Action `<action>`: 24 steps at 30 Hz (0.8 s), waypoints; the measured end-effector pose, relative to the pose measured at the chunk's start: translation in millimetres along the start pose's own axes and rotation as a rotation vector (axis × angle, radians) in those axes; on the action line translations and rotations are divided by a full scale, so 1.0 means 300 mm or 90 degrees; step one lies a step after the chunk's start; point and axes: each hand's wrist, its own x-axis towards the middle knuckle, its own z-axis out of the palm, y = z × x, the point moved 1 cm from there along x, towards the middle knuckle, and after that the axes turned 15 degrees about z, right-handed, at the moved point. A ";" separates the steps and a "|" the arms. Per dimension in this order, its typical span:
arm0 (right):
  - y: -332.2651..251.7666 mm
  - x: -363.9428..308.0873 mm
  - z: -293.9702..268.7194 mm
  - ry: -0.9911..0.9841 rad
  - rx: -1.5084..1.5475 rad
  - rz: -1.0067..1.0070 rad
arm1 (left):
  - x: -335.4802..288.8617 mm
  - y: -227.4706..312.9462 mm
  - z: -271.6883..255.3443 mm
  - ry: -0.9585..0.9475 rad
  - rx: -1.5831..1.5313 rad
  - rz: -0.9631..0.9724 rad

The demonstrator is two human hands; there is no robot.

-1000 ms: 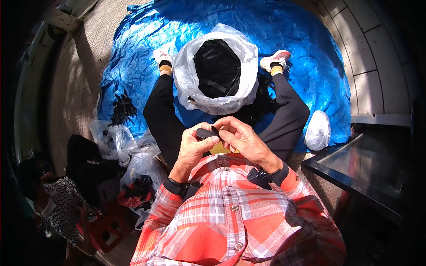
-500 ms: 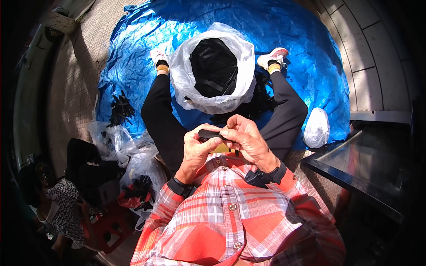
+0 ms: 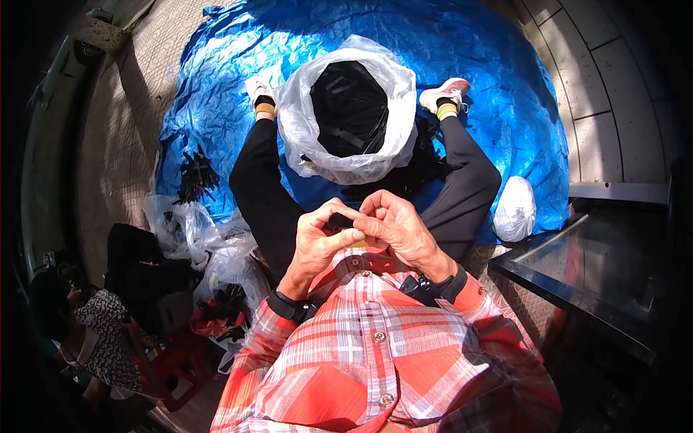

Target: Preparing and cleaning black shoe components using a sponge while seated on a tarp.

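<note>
Black piece (image 3: 340,221) is pinched between thumb and fingers of the left hand (image 3: 316,242), on the near side of the white bag (image 3: 294,130); whether it is also gripped by the bunched right hand (image 3: 401,231) cannot be told; through a loosened pinch, it could be dropped among dark strips (image 3: 424,167) beside the bag

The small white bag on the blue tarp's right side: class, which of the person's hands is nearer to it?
Right. The right hand is left of the white bag, across the right leg from it; the left hand is farther left, beyond the right hand.
</note>
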 end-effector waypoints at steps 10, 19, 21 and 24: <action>0.016 0.020 -0.008 0.040 -0.154 -0.011 | -0.012 0.024 0.027 0.101 -0.052 -0.171; 0.042 0.050 -0.049 0.190 -0.249 -0.112 | 0.001 0.033 0.031 0.107 -0.019 -0.215; 0.007 0.022 -0.046 0.096 -0.139 0.018 | 0.006 0.029 0.033 0.134 -0.042 -0.232; 0.011 -0.001 -0.055 0.165 -0.374 -0.075 | 0.006 0.007 0.034 0.092 0.099 -0.193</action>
